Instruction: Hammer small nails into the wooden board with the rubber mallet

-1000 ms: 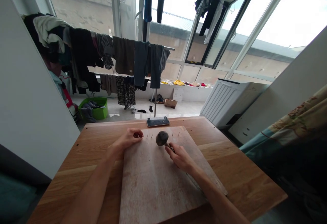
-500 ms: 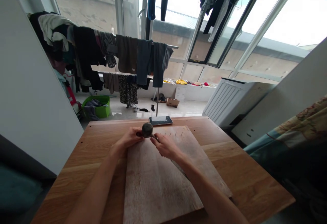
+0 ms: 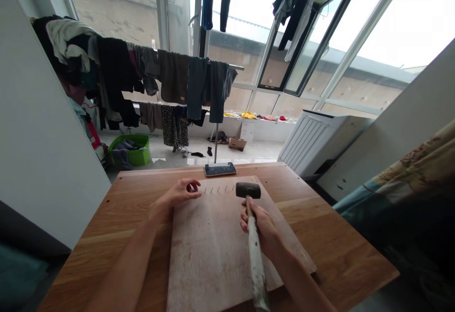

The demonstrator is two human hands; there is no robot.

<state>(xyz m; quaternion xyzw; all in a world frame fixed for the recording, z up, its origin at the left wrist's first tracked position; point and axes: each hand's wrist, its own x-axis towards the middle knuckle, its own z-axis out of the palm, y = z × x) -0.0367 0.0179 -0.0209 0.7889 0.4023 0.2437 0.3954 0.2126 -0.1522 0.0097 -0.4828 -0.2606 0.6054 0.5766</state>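
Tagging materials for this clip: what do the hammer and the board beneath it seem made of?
Hammer head: dark, matte, perhaps rubber or blackened metal.
Handle: possibly wood, its whitish coating patchy and worn.
Board: likely wood, pale and unpolished, with a blotchy, faintly streaked surface.

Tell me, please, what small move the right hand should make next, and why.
Probably, the right hand should bring the hammer leftward, toward the left hand: that hand curls beside the left end of the row of nails on the board, while the hammer appears at the right end. Whether it pinches a nail is unclear.
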